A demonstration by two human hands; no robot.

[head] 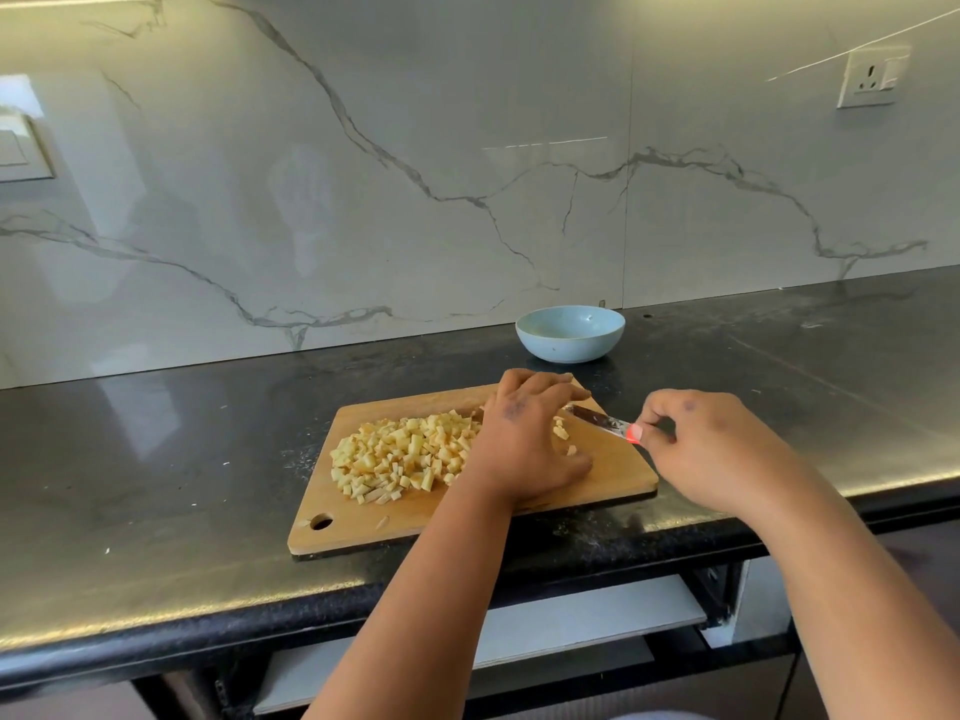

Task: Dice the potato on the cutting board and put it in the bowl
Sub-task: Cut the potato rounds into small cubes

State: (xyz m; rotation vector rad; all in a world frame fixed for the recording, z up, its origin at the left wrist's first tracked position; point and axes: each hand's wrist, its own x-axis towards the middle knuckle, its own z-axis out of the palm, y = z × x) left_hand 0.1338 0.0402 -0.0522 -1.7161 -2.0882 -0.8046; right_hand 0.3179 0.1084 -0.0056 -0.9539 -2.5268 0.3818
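Working at the black counter [156,511] under a marble wall [363,174], my right hand [717,449] pinches the knife [597,419] while my left hand [524,439] spreads its fingers [571,393] on the cutting board [613,472] beside diced potato [400,454].

Bright daylight, glare on glossy backsplash [363,174], wide-angle bending at edges

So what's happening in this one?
A person is dicing potato. The diced potato lies heaped on the cutting board. The left hand rests on the board beside a few loose pieces, and the right hand holds a knife by its handle. The bowl behind looks empty.
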